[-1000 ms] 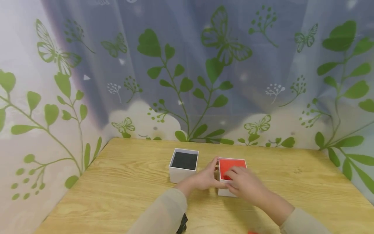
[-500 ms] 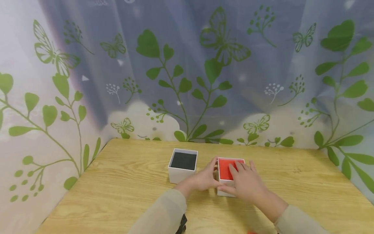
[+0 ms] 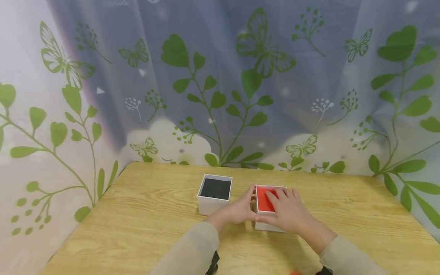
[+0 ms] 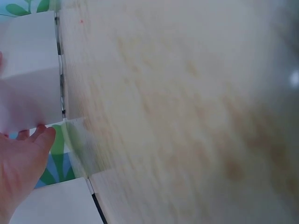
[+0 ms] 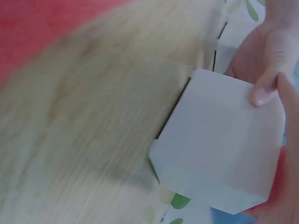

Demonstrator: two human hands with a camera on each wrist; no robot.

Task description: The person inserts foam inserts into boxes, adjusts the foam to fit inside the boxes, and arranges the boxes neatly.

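Observation:
A square white box (image 3: 269, 226) with a flat red layer (image 3: 264, 200) just below its rim stands right of centre on the table. My left hand (image 3: 242, 208) holds the box at its left front corner, fingers along the left wall and thumb (image 5: 262, 94) on the front. Over its right side lies my right hand (image 3: 292, 214), fingers spread and fairly straight; the index finger rests over the red layer and the thumb lies along the front near the rim. The right wall is largely hidden by this hand in the head view.
A second white box (image 3: 208, 206) with a black layer (image 3: 215, 189) inside stands left of my left hand. Something red (image 3: 295, 273) shows at the bottom edge of the head view. A leaf-and-butterfly curtain (image 3: 220, 84) hangs behind the wooden table (image 3: 154, 198).
My right hand has shifted right and its fingers have spread from the red layer's middle toward the right rim. My left hand keeps its hold on the box.

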